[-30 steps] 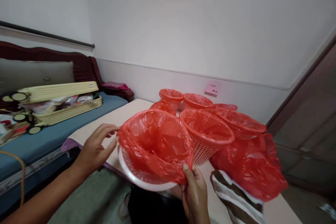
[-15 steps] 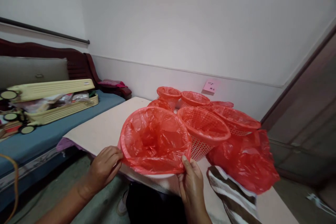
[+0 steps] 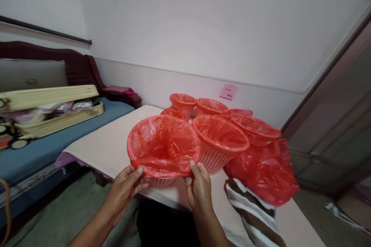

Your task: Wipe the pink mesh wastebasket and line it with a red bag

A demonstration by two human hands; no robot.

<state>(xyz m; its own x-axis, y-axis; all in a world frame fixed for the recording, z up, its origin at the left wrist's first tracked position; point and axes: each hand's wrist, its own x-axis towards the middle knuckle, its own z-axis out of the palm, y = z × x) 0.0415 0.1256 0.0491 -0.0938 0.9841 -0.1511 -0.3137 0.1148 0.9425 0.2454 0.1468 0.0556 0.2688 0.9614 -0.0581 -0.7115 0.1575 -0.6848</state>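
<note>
Nearest me on the table stands a pink plastic basket (image 3: 161,182) with a red plastic bag (image 3: 162,144) lining it, the bag's edge folded over the rim. My left hand (image 3: 126,185) grips the rim at the front left, thumb on top and fingers beneath. On the front right, my right hand (image 3: 199,185) pinches the bag-covered rim in the same way. Touching or close by on the right is another lined basket (image 3: 216,158). Behind it are more lined baskets (image 3: 183,102), several in all.
A loose pile of red plastic bags (image 3: 263,173) lies at the table's right, beside a brown-and-white striped cloth (image 3: 255,212). To the left, an open yellow suitcase (image 3: 58,121) lies on a blue bed (image 3: 116,110). A pink note (image 3: 228,92) sticks to the wall.
My left hand has shifted along the rim toward the front, and its thumb now lies on top. The near basket's rim has tilted slightly toward me. The view has turned a little right.
</note>
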